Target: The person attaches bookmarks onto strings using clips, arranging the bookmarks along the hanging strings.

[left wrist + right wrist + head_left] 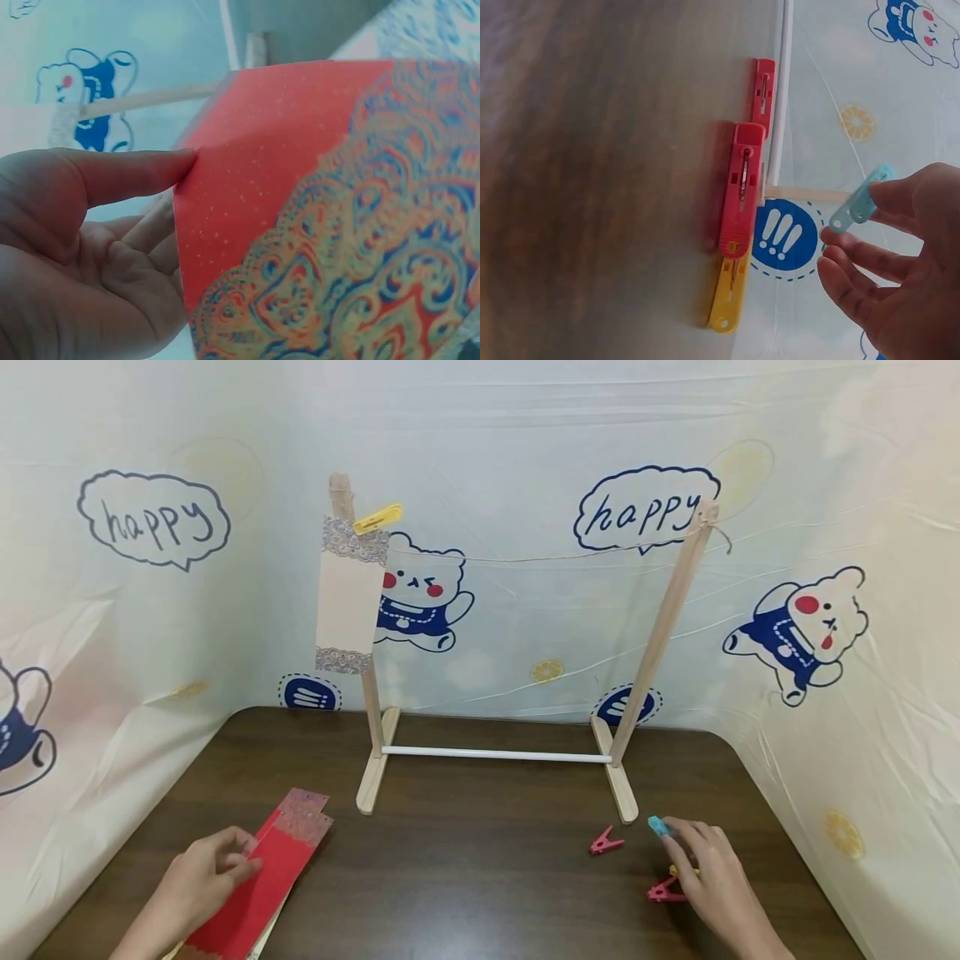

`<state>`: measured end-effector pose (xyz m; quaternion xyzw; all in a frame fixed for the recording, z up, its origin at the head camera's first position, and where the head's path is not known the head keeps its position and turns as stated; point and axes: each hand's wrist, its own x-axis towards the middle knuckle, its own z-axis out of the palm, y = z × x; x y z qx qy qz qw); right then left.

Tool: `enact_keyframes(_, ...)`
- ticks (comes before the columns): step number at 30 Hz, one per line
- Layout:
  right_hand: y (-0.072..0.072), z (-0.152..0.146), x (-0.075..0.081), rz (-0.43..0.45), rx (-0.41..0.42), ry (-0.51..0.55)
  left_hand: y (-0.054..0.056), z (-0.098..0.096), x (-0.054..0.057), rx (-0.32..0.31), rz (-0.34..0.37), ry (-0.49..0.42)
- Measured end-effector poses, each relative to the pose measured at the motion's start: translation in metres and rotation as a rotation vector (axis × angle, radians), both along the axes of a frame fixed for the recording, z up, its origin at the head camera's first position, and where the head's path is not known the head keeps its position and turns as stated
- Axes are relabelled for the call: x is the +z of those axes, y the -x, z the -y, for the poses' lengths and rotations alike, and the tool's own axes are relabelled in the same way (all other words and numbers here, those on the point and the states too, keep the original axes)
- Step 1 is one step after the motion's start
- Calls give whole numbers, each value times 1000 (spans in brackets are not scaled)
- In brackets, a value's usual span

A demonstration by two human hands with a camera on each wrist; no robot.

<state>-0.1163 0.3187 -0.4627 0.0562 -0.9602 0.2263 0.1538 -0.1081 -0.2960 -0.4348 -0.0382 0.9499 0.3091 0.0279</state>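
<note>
At the lower left my left hand [191,881] pinches the edge of a red card [262,872] with lace-patterned ends, thumb [139,174] on its face. Other cards show beneath it. To the right, my right hand [716,868] holds a light-blue clothespin [861,202] between thumb and fingertips, raised off the table. Close to that hand lie a pink clothespin [663,891] and a yellow clothespin [727,300], with another pink clothespin [606,841] farther left.
A wooden stand [660,635] with a white crossbar [495,753] and a string [525,560] stands at the table's back. From the string's left end hangs a cream card [348,602] under a yellow clothespin [378,518]. Printed curtains [495,452] enclose the brown table [435,877].
</note>
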Motion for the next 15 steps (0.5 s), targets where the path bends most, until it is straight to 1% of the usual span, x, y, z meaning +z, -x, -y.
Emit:
enact_keyframes(3,1,3,5,39,6,-1,-4,-4,10,3,-46,-4)
enact_keyframes(6,1,7,10,37,34,-2,-8,-9,18,5,-118,7)
enact_keyframes(9,1,12,15,-28,70,-13,-11,-15,25,6,-182,2)
enact_keyframes(13,1,19,21,-140,107,-15,-14,-24,34,12,-229,-48)
enact_keyframes(15,3,23,27,-178,122,-13,-14,-27,38,18,-255,-75)
